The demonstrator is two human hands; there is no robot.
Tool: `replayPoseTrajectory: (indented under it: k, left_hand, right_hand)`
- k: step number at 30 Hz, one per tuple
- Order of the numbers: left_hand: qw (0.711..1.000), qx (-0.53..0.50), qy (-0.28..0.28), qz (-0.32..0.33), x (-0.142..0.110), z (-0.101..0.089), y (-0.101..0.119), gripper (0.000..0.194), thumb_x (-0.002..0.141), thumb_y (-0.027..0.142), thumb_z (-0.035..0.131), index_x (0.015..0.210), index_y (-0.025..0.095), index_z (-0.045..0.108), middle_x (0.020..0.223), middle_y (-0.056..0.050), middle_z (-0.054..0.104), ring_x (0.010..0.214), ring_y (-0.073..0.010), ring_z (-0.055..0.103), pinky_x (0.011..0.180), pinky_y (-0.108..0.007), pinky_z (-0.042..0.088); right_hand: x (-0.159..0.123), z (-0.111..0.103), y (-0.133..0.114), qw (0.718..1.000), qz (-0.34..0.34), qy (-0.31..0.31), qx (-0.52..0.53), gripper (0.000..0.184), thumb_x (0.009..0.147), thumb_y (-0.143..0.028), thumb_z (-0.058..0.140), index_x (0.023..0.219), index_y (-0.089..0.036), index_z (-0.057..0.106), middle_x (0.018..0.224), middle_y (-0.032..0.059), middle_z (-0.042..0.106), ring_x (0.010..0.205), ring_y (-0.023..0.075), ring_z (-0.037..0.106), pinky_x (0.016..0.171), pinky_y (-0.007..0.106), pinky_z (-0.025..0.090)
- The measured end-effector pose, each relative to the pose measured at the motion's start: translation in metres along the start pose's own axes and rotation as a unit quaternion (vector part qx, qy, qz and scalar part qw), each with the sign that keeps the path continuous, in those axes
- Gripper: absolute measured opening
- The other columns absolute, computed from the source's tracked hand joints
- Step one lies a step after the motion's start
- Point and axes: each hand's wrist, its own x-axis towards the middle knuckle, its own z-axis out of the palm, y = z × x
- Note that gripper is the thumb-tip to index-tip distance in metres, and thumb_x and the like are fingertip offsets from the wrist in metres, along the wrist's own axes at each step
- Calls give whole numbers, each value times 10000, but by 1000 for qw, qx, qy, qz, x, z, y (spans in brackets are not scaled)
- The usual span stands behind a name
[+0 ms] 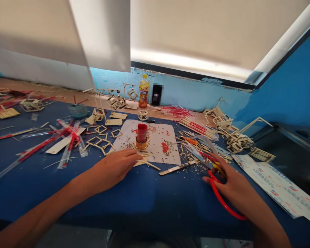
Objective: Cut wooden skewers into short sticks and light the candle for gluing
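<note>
My left hand (pixel 122 163) is closed low over the blue table, fingertips on thin wooden sticks (pixel 151 165) at the front edge of a white sheet. My right hand (pixel 226 177) grips scissors (pixel 218 193) with red and yellow handles, blades pointing up and left. Just beyond my left fingers, a red cup-like piece (pixel 142 132) stands on an amber round base (pixel 141 144). Between my hands lies a cutter knife (pixel 178 167) with a pale handle. An orange-handled tool (pixel 189 140) rests beyond the scissor blades.
Stick-built frames (pixel 99 141) lie on the left, and more are piled (pixel 235 141) at right. Red-and-clear plastic wrappers (pixel 72 139) are spread left of the white sheet (pixel 170 155). A drink bottle (pixel 144 91) stands at the back. Printed board (pixel 276 186) covers the right edge; wood scraps are scattered around.
</note>
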Motion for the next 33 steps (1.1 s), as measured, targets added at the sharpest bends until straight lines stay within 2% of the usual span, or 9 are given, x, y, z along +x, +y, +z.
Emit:
replayPoseTrajectory:
  k: [6,9,15,19,21,23,26,29,33]
  left_hand:
    - [999,15,24,28,-3,-1,1,404,1013,98,453,1333,228,663,1250,-88,718,1133,-204,693,997,-331,557]
    - [1000,6,23,-8,-7,-6,-3,398,1016,95,435,1317,217,665,1243,-70,730,1089,-186,718,956,-293,574]
    - [1000,0,-5,3,-19,3,-9,406,1045,151,458,1373,297,648,1405,-50,663,1273,-199,646,1089,-350,525]
    - [1000,5,13,4,-23,8,-4,434,1040,130,469,1407,302,624,1465,-67,620,1328,-217,610,1105,-381,523]
    - [1000,8,6,1,-21,9,-1,442,1051,132,458,1439,294,593,1523,-67,569,1379,-217,566,1143,-402,493]
    - [1000,4,-14,6,-19,11,-1,453,1057,136,458,1473,286,556,1543,-54,552,1405,-204,539,1183,-410,455]
    - [999,-4,-24,31,-15,17,-3,451,1057,147,474,1480,283,550,1527,-40,570,1399,-199,541,1202,-403,438]
    - [999,5,-10,51,-15,22,-5,424,1069,179,460,1470,273,563,1499,-59,586,1372,-219,555,1181,-405,459]
    - [999,12,5,50,-17,24,-1,422,1072,185,446,1469,278,553,1423,-73,614,1316,-242,569,1106,-414,508]
  right_hand:
    - [2,-1,4,999,-33,-24,-7,903,865,-543,688,1635,-257,314,1479,137,609,1282,365,635,1031,479,539]
    - [4,-5,9,996,-67,-56,-9,830,875,-464,686,1616,-307,347,1513,97,582,1310,337,620,1073,468,522]
    - [-1,-12,20,981,-153,-55,-108,704,958,-516,589,1593,-268,413,1562,106,531,1395,357,544,1140,514,478]
    - [-3,-12,-21,955,-207,31,-208,579,962,-378,529,1500,-164,550,1286,205,718,1106,435,706,944,641,558]
    - [0,-8,-57,943,-280,43,-176,483,998,-302,488,1456,-184,589,1292,187,716,1111,387,710,934,574,577]
    - [6,2,-95,916,-387,-68,-84,462,1022,-272,500,1482,-263,544,1353,119,694,1173,305,694,968,466,576]
    - [21,22,-136,909,-393,-131,-43,493,1002,-230,570,1490,-202,505,1287,151,711,1179,310,677,990,468,535]
    - [34,45,-151,910,-388,-142,-37,480,972,-229,622,1440,-177,531,1115,127,755,1046,293,711,897,414,538]
    - [42,65,-147,917,-375,-135,-25,359,951,-146,580,1307,-185,607,898,58,759,826,231,708,730,318,491]
